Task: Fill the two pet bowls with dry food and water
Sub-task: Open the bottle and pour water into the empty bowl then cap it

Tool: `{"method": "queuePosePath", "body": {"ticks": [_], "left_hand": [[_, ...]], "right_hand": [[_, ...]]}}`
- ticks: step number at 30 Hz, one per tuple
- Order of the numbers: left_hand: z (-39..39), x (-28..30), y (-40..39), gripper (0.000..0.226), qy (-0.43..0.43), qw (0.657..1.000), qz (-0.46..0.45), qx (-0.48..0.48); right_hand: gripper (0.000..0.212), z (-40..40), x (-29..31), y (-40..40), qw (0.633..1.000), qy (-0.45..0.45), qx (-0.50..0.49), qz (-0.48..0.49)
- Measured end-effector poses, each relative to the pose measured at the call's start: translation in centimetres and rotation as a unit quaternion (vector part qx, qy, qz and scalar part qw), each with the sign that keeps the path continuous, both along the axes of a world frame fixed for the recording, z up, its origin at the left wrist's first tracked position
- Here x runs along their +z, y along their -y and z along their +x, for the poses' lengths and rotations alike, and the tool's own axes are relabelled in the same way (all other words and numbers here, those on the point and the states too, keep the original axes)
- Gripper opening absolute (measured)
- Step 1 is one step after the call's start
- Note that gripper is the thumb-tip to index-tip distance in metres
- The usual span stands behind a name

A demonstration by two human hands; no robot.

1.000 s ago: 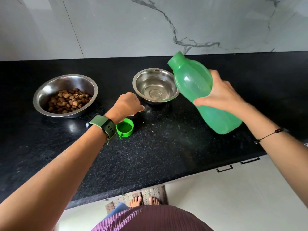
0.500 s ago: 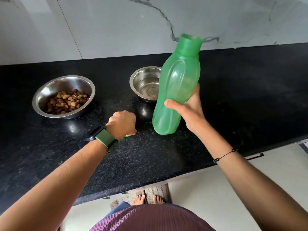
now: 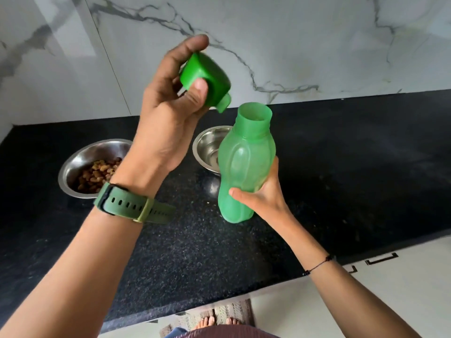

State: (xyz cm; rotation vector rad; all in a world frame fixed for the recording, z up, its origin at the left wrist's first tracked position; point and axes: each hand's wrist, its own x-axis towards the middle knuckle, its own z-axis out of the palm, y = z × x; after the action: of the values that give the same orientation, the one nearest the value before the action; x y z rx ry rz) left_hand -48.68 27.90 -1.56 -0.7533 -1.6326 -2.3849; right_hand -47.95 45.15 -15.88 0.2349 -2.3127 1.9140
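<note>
Two shiny bowls sit on the black counter [image 3: 341, 167] — the left bowl [image 3: 80, 167] has dry food [image 3: 97, 175] in it, and the right bowl [image 3: 207, 148] is partly hidden behind the one green bottle [image 3: 244, 162]. The right hand [image 3: 263, 198] grips the open bottle, held upright. The left hand [image 3: 168, 113] pinches the one green cap [image 3: 207, 76] — up high, just beside the bottle's mouth.

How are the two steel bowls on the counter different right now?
The left bowl holds brown dry food; the right bowl holds none, and water in it can't be confirmed. The left bowl is partly hidden by the left wrist, the right bowl by the green bottle. Both are round shiny steel on the black counter.
</note>
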Motion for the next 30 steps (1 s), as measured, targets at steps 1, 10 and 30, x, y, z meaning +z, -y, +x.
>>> {"method": "queuePosePath", "body": {"ticks": [1, 10, 30], "left_hand": [[-0.2, 0.0, -0.8, 0.034, -0.026, 1.000, 0.004, 0.007], [-0.2, -3.6, -6.0, 0.044, -0.090, 0.970, -0.146, 0.170], [-0.1, -4.8, -5.5, 0.031, -0.070, 0.972, -0.155, 0.161]], "right_hand": [[0.095, -0.1, -0.1, 0.0, 1.000, 0.001, -0.001, 0.001], [0.100, -0.4, -0.8, 0.0, 1.000, -0.007, -0.002, 0.000], [0.095, -1.0, -1.1, 0.2, 0.999, -0.023, -0.010, -0.030]]}}
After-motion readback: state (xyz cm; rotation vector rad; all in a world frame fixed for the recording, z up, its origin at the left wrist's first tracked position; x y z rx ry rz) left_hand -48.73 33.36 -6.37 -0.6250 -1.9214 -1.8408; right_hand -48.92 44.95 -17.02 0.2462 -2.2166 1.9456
